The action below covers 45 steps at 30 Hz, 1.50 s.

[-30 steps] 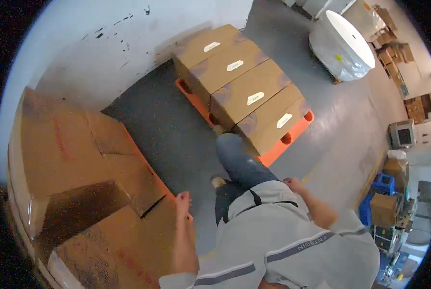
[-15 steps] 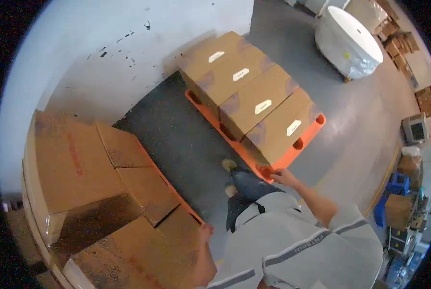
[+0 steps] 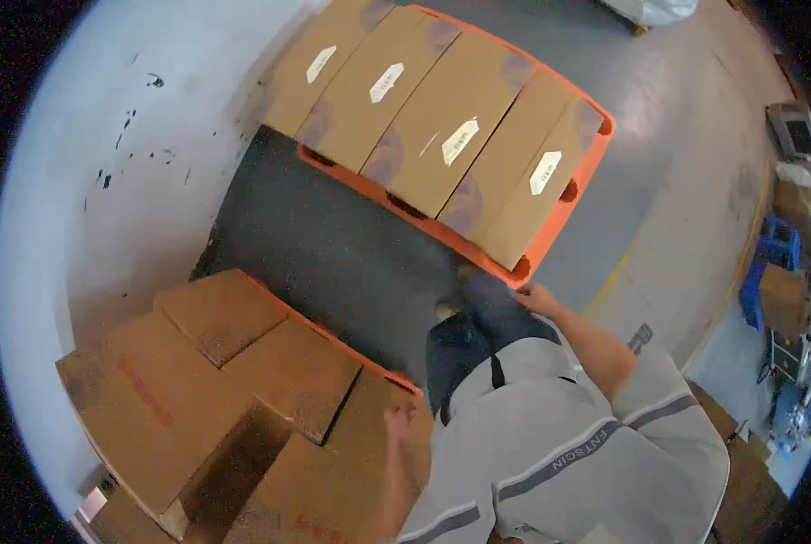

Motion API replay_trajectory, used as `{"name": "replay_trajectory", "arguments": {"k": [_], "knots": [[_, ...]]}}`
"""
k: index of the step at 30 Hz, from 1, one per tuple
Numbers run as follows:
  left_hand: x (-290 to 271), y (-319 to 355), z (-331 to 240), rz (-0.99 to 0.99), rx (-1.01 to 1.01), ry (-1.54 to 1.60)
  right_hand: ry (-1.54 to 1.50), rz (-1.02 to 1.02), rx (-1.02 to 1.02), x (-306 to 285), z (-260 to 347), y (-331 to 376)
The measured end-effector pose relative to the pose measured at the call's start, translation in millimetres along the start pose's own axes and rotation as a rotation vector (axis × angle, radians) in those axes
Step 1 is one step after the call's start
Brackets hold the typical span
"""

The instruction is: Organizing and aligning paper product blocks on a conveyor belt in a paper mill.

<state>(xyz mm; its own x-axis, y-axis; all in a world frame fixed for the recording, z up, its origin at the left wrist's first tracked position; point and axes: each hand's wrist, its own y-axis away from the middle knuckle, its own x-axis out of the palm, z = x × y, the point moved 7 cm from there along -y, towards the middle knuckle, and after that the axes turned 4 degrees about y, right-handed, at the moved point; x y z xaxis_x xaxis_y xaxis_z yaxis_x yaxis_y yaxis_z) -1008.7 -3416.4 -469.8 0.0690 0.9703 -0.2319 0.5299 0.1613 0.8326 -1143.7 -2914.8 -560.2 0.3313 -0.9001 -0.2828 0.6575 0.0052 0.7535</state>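
My left hand (image 3: 400, 420) hangs over the near cartons, beside the end of an orange edge strip, its fingers loosely bent and holding nothing I can see. My right hand (image 3: 538, 300) is just below the near corner of an orange pallet (image 3: 550, 238). Its fingers are slightly curled, with no object visible in them; whether they touch the pallet I cannot tell. Large brown cartons with white labels stand in a row on that pallet, the nearest carton (image 3: 511, 213) at its right end. At lower left, a brown carton (image 3: 297, 363) lies among several others.
A dark floor strip (image 3: 324, 236) runs between the pallet and the left cartons, my feet on it. A white wall (image 3: 143, 136) with dark chips rises at the left. Blue plastic stools (image 3: 777, 240), boxes and equipment line the right side. Part of a wrapped white roll (image 3: 664, 9) shows at the top.
The view has shifted, so the labelled cartons sit higher and further left and the white roll is mostly out of view. My right hand stays near the pallet corner, my left by the cartons.
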Motion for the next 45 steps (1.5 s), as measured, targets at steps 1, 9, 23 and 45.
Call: {"name": "replay_trajectory", "arguments": {"k": [1, 9, 23, 45], "knots": [[4, -11, -9, 0.007, 0.014, 0.074, -0.03, -0.039, -0.001, -3, -1, -4], [92, -31, -179, 0.064, 0.216, 0.084, -0.041, -0.17, 0.071, -71, -53, 3], [52, -65, -48, 0.096, 0.065, 0.21, -0.066, -0.265, -0.05, -80, 17, 37], [147, -19, -105, 0.312, 0.103, -0.357, -1.204, -0.173, 0.196, -8, -172, 348]]}}
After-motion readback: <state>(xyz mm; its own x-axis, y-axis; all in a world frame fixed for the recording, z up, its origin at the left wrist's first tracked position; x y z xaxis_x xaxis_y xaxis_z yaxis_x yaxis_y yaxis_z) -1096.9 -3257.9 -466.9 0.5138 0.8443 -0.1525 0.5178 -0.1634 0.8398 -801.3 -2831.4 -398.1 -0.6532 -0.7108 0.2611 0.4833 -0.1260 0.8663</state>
